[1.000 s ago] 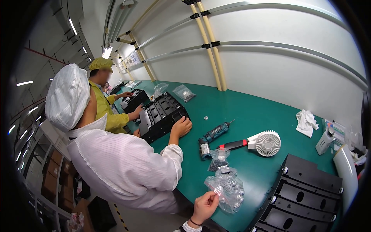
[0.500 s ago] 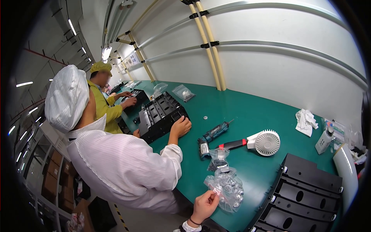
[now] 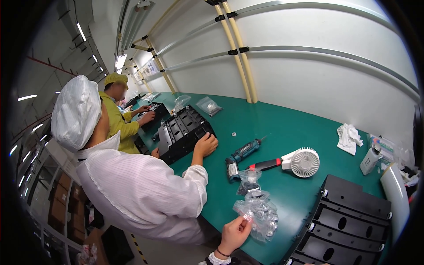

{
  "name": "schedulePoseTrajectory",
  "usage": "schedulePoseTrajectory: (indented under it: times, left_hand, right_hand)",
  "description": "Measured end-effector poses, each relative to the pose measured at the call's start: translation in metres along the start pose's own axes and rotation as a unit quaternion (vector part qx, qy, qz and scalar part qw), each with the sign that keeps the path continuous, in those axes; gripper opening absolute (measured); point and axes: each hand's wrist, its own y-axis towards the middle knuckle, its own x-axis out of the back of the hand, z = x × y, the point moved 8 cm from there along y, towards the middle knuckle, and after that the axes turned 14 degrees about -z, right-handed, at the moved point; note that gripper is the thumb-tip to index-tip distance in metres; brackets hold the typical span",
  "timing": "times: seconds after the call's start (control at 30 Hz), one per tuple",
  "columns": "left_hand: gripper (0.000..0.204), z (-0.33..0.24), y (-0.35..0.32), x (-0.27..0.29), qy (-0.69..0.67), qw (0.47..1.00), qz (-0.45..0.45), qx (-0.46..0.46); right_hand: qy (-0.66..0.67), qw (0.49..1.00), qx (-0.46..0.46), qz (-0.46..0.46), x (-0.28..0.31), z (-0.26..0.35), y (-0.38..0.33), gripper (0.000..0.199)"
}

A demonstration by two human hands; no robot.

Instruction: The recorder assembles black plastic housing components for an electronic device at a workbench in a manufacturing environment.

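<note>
My left hand comes in from the lower edge, thumb and fingers pinched on the mouth of a clear plastic bag. Several small, round, whitish parts lie inside the bag, which rests on the green table. Just beyond it sits a smaller clear bag with dark bits in it. To the right is a black panel with oval holes, raised ribs and small white rollers along its edges; the lower frame edge cuts it off. My right hand is not in view.
A teal power screwdriver, a red-and-black handle and a white handheld fan lie mid-table. White cloth and a bottle stand farther right. At left, a white-clad co-worker holds another black unit.
Almost nothing differs. My left hand stays pinched on the bag, and the whole view has shifted very slightly.
</note>
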Motion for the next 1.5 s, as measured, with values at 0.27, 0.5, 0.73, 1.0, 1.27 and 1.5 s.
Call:
schedulePoseTrajectory:
  times: [0.27,0.5,0.73,1.0,1.27,1.5]
  left_hand:
    - [0.021,0.004,-0.001,-0.007,-0.007,1.0,0.01,0.007]
    - [0.021,0.002,0.0,-0.001,-0.012,1.0,0.008,0.001]
    - [0.021,0.008,-0.002,-0.004,-0.001,1.0,0.012,0.005]
    - [0.02,0.005,-0.001,-0.002,0.01,1.0,0.017,0.011]
    - [0.014,0.015,-0.004,-0.005,0.002,1.0,0.022,0.005]
    - [0.009,0.014,-0.004,-0.007,0.012,0.999,0.03,-0.013]
  right_hand:
    - [0.001,1.0,0.002,-0.006,-0.001,-0.005,-0.001,0.026]
    - [-0.008,1.0,0.01,-0.002,-0.001,0.0,0.0,0.027]
    - [0.001,1.0,0.006,-0.003,0.0,-0.002,0.0,0.029]
    - [0.008,1.0,-0.002,-0.001,0.001,-0.003,0.0,0.029]
    - [0.006,1.0,0.0,-0.006,0.0,-0.003,0.0,0.027]
    - [0.003,1.0,0.0,-0.004,0.0,-0.004,-0.001,0.027]
